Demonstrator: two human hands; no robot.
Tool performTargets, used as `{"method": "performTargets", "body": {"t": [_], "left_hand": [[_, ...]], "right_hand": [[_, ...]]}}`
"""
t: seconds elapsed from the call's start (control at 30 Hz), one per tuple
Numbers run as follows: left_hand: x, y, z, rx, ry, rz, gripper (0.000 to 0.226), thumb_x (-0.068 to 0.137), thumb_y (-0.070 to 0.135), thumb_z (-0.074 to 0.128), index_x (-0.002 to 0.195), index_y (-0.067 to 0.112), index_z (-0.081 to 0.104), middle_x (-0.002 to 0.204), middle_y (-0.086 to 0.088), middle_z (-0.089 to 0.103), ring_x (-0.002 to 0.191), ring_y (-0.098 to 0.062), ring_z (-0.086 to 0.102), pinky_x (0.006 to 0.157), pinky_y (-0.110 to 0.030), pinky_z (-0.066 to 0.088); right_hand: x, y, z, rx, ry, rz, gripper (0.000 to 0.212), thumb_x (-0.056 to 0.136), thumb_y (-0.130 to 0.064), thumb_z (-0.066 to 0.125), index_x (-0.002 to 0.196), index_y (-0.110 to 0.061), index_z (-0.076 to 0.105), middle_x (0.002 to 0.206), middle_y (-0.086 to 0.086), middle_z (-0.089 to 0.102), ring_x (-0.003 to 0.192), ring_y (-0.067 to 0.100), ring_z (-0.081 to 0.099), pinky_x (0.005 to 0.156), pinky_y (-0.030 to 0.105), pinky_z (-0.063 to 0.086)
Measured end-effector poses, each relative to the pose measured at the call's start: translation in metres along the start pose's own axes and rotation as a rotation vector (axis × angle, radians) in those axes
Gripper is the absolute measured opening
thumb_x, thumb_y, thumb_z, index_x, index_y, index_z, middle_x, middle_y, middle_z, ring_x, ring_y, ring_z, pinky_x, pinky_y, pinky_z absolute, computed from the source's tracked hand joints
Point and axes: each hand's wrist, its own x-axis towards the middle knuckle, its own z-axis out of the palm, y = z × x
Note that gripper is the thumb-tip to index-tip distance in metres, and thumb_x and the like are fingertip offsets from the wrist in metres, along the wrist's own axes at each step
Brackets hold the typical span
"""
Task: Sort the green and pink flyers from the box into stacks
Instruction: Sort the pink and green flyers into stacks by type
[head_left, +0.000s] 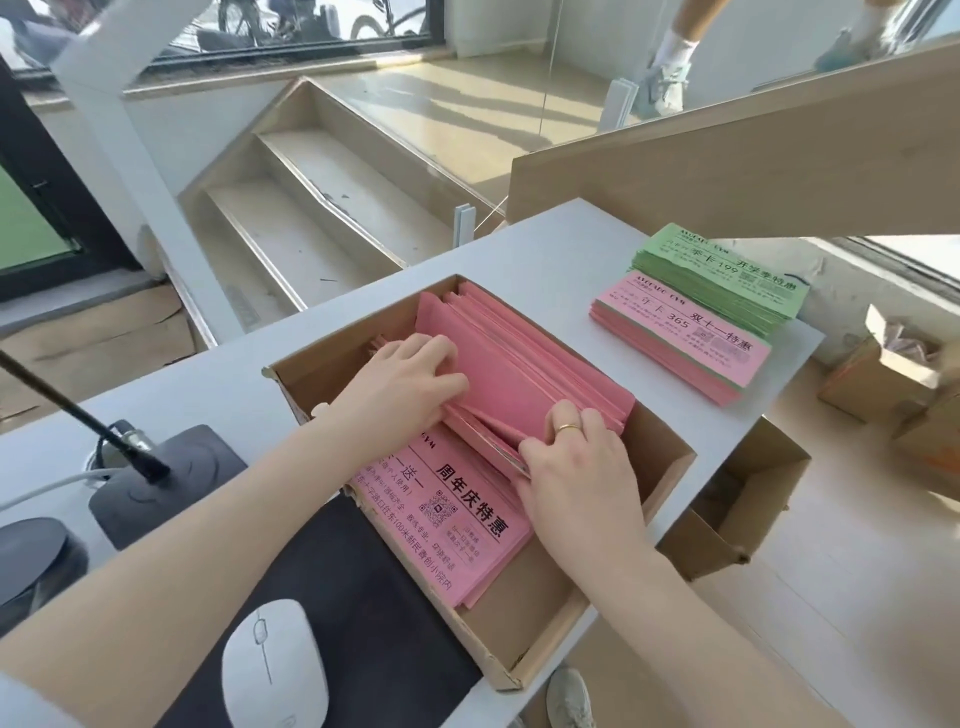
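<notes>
From the head view we look down into an open cardboard box, brown and rough-edged, sitting on a smooth pale grey desk. Our left hand lies on a thick bundle of plain pink flyers standing tilted inside the box, its fingers curled over the near sheets and parting them. Our right hand, a gold ring on one finger, pinches the lower edge of that same bundle, fingertips closed around thin paper edges. Beneath, a flat pink flyer lies printed side up in the box, black characters and a QR code showing. Further right on the desk sit two sorted piles, just touching: a pink stack in front and a green stack behind, both neat, thick and rectangular. Near us lie a white mouse on a dark mat and a black microphone base. Beyond the desk, pale wooden steps descend, and smaller cardboard boxes sit on the floor at right.
</notes>
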Motion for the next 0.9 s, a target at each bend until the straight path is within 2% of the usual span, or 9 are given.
{"method": "performTargets", "body": {"t": [0.17, 0.27, 0.37, 0.43, 0.53, 0.63, 0.73, 0.83, 0.9], "left_hand": [[0.014, 0.002, 0.005, 0.009, -0.299, 0.009, 0.02, 0.086, 0.016, 0.056, 0.104, 0.02, 0.062, 0.099, 0.003, 0.065, 0.095, -0.022, 0.062, 0.091, -0.038, 0.044], [0.027, 0.003, 0.0, 0.044, -0.349, 0.042, 0.024, 0.09, 0.016, 0.049, 0.11, 0.022, 0.061, 0.1, 0.005, 0.065, 0.094, -0.022, 0.062, 0.09, -0.035, 0.044], [0.035, 0.002, -0.012, 0.02, 0.027, 0.115, 0.023, 0.075, 0.007, 0.057, 0.089, 0.021, 0.069, 0.082, 0.006, 0.069, 0.082, -0.023, 0.066, 0.089, -0.04, 0.046], [0.04, 0.01, -0.025, -0.003, 0.347, -0.01, 0.03, 0.074, 0.008, 0.059, 0.099, 0.022, 0.068, 0.103, 0.003, 0.067, 0.108, -0.024, 0.058, 0.106, -0.047, 0.028], [0.045, 0.044, -0.051, -0.105, 0.553, -0.395, 0.063, 0.071, 0.012, 0.065, 0.127, 0.026, 0.04, 0.137, -0.003, 0.028, 0.132, -0.026, 0.021, 0.111, -0.051, 0.01], [0.044, 0.065, -0.053, 0.032, 0.852, -0.331, 0.044, 0.074, 0.011, 0.069, 0.108, 0.021, 0.044, 0.118, -0.004, 0.032, 0.119, -0.018, 0.022, 0.098, -0.045, 0.027], [0.049, 0.077, -0.058, -0.399, 0.584, -0.319, 0.032, 0.083, 0.03, 0.066, 0.108, 0.019, 0.049, 0.11, 0.0, 0.045, 0.099, -0.011, 0.044, 0.083, -0.03, 0.041], [0.064, 0.091, -0.073, -1.094, 0.057, -0.66, 0.055, 0.087, 0.044, 0.054, 0.136, 0.025, 0.037, 0.124, 0.009, 0.049, 0.101, -0.009, 0.058, 0.082, -0.023, 0.048], [0.075, 0.099, -0.073, -1.448, 0.062, -0.793, 0.055, 0.086, 0.043, 0.058, 0.135, 0.026, 0.039, 0.118, 0.003, 0.06, 0.1, -0.02, 0.065, 0.081, -0.035, 0.057]], "right_hand": [[0.013, 0.004, 0.003, 0.019, -0.003, 0.013, 0.047, 0.053, -0.016, 0.086, 0.091, -0.015, 0.059, 0.074, 0.001, 0.061, 0.065, 0.021, 0.057, 0.054, 0.03, 0.046], [0.022, 0.003, -0.006, 0.028, -0.11, -0.062, 0.015, 0.086, -0.023, 0.062, 0.097, -0.015, 0.055, 0.083, 0.002, 0.065, 0.074, 0.022, 0.062, 0.063, 0.031, 0.041], [0.025, 0.007, -0.014, 0.183, -0.068, -0.009, 0.017, 0.096, -0.019, 0.042, 0.112, -0.017, 0.047, 0.088, 0.004, 0.066, 0.079, 0.026, 0.065, 0.061, 0.031, 0.042], [0.029, 0.016, -0.026, 0.28, 0.063, 0.079, 0.025, 0.094, -0.022, 0.045, 0.119, -0.022, 0.048, 0.087, 0.005, 0.067, 0.08, 0.03, 0.064, 0.065, 0.034, 0.047], [0.031, 0.031, -0.045, 0.491, 0.22, 0.193, 0.029, 0.091, -0.021, 0.051, 0.119, -0.024, 0.055, 0.085, 0.007, 0.068, 0.081, 0.033, 0.061, 0.07, 0.038, 0.048], [0.029, 0.038, -0.054, 0.686, 0.25, 0.293, 0.03, 0.088, -0.017, 0.056, 0.117, -0.022, 0.058, 0.092, 0.004, 0.07, 0.085, 0.028, 0.061, 0.074, 0.04, 0.05], [0.022, 0.043, -0.054, 0.753, 0.234, 0.324, 0.036, 0.088, -0.017, 0.056, 0.123, -0.021, 0.056, 0.1, 0.002, 0.069, 0.093, 0.025, 0.061, 0.08, 0.038, 0.049], [0.014, 0.038, -0.049, 0.594, 0.27, 0.297, 0.036, 0.089, -0.026, 0.045, 0.122, -0.026, 0.056, 0.089, 0.003, 0.07, 0.08, 0.03, 0.063, 0.066, 0.037, 0.049], [0.01, 0.032, -0.043, 0.326, 0.316, 0.272, 0.038, 0.082, -0.023, 0.047, 0.116, -0.022, 0.062, 0.072, 0.003, 0.068, 0.057, 0.028, 0.062, 0.046, 0.028, 0.038]]}}
